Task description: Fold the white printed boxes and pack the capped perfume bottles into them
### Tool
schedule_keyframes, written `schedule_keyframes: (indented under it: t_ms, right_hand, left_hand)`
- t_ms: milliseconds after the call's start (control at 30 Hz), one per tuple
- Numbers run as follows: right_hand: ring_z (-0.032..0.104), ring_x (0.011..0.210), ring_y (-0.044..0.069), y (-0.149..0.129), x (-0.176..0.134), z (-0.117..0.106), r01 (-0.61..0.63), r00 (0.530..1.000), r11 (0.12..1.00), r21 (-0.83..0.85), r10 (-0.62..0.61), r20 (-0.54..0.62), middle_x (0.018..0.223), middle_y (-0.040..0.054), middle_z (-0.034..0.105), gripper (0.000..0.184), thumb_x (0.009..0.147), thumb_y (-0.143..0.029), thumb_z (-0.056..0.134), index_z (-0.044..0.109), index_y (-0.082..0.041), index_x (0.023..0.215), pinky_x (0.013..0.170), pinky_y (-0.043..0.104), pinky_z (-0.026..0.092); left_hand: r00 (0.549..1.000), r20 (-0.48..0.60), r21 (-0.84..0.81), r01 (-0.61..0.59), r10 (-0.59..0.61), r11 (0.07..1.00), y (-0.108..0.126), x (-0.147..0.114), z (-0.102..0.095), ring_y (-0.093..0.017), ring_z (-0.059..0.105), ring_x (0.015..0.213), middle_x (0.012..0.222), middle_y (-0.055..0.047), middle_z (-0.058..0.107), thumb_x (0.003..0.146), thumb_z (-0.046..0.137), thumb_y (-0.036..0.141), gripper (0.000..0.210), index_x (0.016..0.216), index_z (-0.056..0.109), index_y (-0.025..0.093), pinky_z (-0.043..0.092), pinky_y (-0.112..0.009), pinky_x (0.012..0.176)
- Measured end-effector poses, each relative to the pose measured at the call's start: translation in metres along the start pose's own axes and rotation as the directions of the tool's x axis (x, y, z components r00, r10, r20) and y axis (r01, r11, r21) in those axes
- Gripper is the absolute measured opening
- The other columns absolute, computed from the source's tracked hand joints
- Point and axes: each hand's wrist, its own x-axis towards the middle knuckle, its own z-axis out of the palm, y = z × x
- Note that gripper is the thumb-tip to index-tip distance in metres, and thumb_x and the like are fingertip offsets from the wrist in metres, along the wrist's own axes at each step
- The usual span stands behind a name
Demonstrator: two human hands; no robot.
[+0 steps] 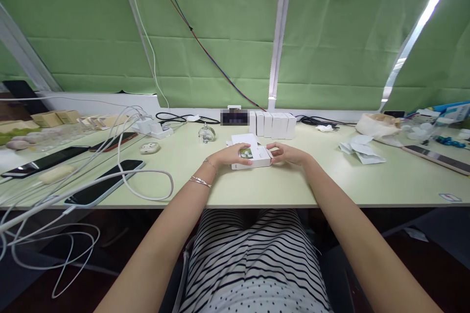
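A small white box (261,157) with a green-and-white picture on its top lies on the table in front of me. My left hand (232,155) grips its left part, thumb over the top near the picture and fingers along the far side. At the box's right end, my right hand (285,153) has its thumb and fingers closed on the end, where a flap or edge shows. Just behind the box lies a flat white piece (240,140), partly covered by it; I cannot tell what it is.
Several white boxes (273,125) stand in a row at the back, beside a dark device (235,117). A clear glass object (206,133) is behind my left hand. Phones (106,183) and white cables lie left. White papers (362,149) and a cloth bag (378,127) sit right.
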Motion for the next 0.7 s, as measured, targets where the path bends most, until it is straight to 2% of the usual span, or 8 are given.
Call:
schedule_keyframes:
  t_ms: [133, 400, 533, 700]
  right_hand:
    - [0.063, 0.098, 0.018, -0.0014, -0.0006, 0.001, 0.01, 1.0, 1.0, 0.014, -0.011, 0.009, 0.103, 0.0042, 0.067, 0.049, 0.067, -0.023, 0.072, 0.05, -0.023, 0.111, 0.1, 0.042, 0.04]
    - [0.061, 0.103, 0.02, -0.0003, 0.0013, 0.0026, 0.019, 1.0, 1.0, 0.013, -0.019, 0.004, 0.108, 0.0067, 0.066, 0.057, 0.067, -0.022, 0.071, 0.046, -0.022, 0.119, 0.101, 0.043, 0.039]
    - [0.06, 0.108, 0.021, -0.0007, 0.0004, 0.0026, 0.033, 0.999, 0.999, 0.03, -0.034, 0.029, 0.113, 0.0075, 0.064, 0.056, 0.067, -0.018, 0.067, 0.045, -0.022, 0.118, 0.101, 0.043, 0.04]
    - [0.054, 0.117, 0.022, 0.0045, 0.0035, 0.0009, 0.055, 0.998, 0.998, 0.018, -0.055, -0.012, 0.133, 0.0084, 0.051, 0.055, 0.065, -0.01, 0.059, 0.046, -0.024, 0.117, 0.098, 0.042, 0.044]
  left_hand:
    - [1.0, 0.002, 0.002, 0.002, -0.002, 1.0, 0.0009, -0.0009, 0.0, -0.03, 0.038, 0.13, 0.146, -0.01, 0.036, 0.067, 0.063, 0.059, 0.09, 0.14, 0.032, 0.016, 0.032, -0.036, 0.105]
    - [1.0, 0.008, -0.002, 0.005, -0.005, 1.0, 0.0029, -0.0025, -0.0012, -0.03, 0.038, 0.13, 0.146, -0.009, 0.036, 0.068, 0.063, 0.057, 0.089, 0.14, 0.032, 0.017, 0.032, -0.036, 0.105]
    - [1.0, 0.007, -0.005, 0.005, -0.005, 1.0, 0.0046, -0.0035, -0.0013, -0.03, 0.038, 0.13, 0.146, -0.01, 0.036, 0.068, 0.063, 0.057, 0.089, 0.14, 0.032, 0.016, 0.032, -0.036, 0.106]
    - [1.0, 0.003, -0.01, 0.004, -0.004, 1.0, 0.0039, -0.0027, -0.0004, -0.03, 0.039, 0.129, 0.146, -0.009, 0.036, 0.068, 0.063, 0.057, 0.088, 0.14, 0.033, 0.016, 0.033, -0.037, 0.105]
